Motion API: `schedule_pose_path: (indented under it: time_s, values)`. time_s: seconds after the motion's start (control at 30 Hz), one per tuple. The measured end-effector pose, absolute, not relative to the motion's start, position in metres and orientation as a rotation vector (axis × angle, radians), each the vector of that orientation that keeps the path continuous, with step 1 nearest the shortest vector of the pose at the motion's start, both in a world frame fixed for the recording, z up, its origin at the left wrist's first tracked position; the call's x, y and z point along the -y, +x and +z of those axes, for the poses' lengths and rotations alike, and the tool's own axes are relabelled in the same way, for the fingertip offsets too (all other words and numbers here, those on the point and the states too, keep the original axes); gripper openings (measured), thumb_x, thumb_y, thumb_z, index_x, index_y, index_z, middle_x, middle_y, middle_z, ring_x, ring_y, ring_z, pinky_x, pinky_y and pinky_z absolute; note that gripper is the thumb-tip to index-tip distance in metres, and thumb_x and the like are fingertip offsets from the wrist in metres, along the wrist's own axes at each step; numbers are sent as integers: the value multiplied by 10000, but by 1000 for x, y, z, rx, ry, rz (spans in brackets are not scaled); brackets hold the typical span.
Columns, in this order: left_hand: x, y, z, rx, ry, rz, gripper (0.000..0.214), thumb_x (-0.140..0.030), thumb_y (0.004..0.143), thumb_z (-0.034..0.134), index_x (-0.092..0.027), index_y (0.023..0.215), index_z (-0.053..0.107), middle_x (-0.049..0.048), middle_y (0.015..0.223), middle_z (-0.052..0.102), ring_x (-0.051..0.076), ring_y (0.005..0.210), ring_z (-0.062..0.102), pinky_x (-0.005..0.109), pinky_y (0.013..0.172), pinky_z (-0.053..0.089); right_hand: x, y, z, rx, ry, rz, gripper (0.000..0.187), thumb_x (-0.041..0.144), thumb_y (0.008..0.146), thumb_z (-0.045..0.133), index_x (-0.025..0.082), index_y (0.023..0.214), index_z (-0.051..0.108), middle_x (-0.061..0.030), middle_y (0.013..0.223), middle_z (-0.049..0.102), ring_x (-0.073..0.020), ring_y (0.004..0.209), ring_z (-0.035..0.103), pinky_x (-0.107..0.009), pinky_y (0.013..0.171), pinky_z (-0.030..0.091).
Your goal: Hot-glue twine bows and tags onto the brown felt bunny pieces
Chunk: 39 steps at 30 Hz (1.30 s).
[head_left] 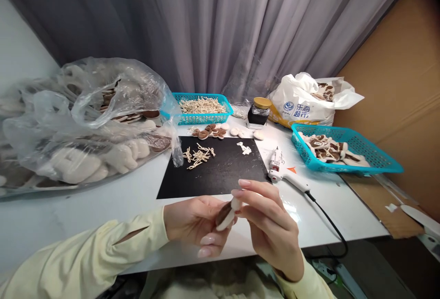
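Both hands meet over the table's front edge around a small brown-and-white plush piece [225, 216]. My left hand [197, 219] is closed on its brown and white end, thumb on top and fingers curled beneath. My right hand [270, 221] pinches the white upper end between thumb and fingertips; those fingers hide part of the piece. Just beyond them lies a black mat [220, 175] with a small heap of cream cord loops [199, 156] and some small white tags [244, 148]. A white glue gun [288, 175] rests to the right of the mat.
Plush pieces fill a large clear plastic bag [89, 120] at left. A blue basket [206, 118] of cord loops stands behind, near a dark jar [258, 112]. At right are a white shopping bag [302, 102], another blue basket [378, 166] with plush pieces, and the glue gun's black cable [332, 225].
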State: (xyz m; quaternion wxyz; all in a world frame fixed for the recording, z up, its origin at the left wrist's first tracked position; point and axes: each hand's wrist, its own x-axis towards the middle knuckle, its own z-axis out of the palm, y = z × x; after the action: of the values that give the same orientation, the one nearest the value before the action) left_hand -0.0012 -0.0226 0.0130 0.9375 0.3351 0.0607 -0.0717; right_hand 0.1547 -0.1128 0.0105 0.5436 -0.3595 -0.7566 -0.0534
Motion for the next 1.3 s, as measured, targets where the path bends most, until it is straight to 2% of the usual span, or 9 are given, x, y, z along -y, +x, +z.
schedule_pose_path:
  time_s: [0.13,0.23,0.4,0.63,0.8,0.97,1.07,1.2,1.3]
  values:
    - [17,-3,11,-126,696,-275,232,-384,855,466,-181,824,572,-18,382,521,152,335,476,244,393,336,114,165,15,2007,-850,-117,289,-28,831,417,180,978,553,-96,1045,676,-238,1125,538,-408,827,444]
    - [16,-3,12,-174,732,-284,210,-331,849,440,-175,779,563,-33,349,496,142,297,443,259,445,332,114,167,16,2049,-924,-65,305,-31,821,363,196,927,538,-81,984,665,-222,984,584,-384,761,431]
    - [15,-1,11,-304,761,-229,259,-358,869,379,-180,763,536,-69,312,412,117,254,342,261,488,286,111,159,12,1857,-1092,27,282,-46,796,337,192,831,484,-58,820,599,-183,790,532,-333,690,408]
    - [13,3,6,-336,772,-267,266,-295,866,314,-178,668,448,-73,319,345,94,261,289,245,502,279,107,159,14,1552,-1290,593,169,83,797,444,205,687,407,-2,699,540,-129,620,462,-234,544,357]
    - [13,3,2,-394,780,-281,292,-334,862,328,-178,643,444,-73,315,336,93,266,267,240,484,270,102,161,9,1454,-1338,764,148,177,788,501,198,660,430,0,681,532,-126,604,426,-244,551,344]
    - [12,3,-1,-432,762,-247,323,-349,871,315,-174,630,440,-83,312,318,77,273,251,235,515,310,96,165,3,1349,-1272,976,155,246,780,540,191,666,451,-2,701,524,-128,614,464,-245,555,371]
    - [9,2,-3,-418,761,-214,338,-370,876,323,-172,631,446,-73,315,349,79,277,279,239,515,319,95,165,2,1296,-1187,1053,154,250,781,550,189,678,454,2,717,517,-121,601,471,-243,544,375]
    - [7,2,-4,-400,765,-233,324,-401,848,373,-163,653,476,-33,360,449,98,310,372,245,473,319,99,158,5,1364,-1157,722,126,145,801,504,185,688,464,-18,765,530,-140,714,503,-255,637,389]
    - [9,4,2,-443,880,-219,353,-465,836,414,-140,830,551,78,731,656,147,552,569,228,449,318,101,153,6,1411,-1158,579,146,95,807,460,187,693,457,-17,759,518,-134,701,498,-245,617,386]
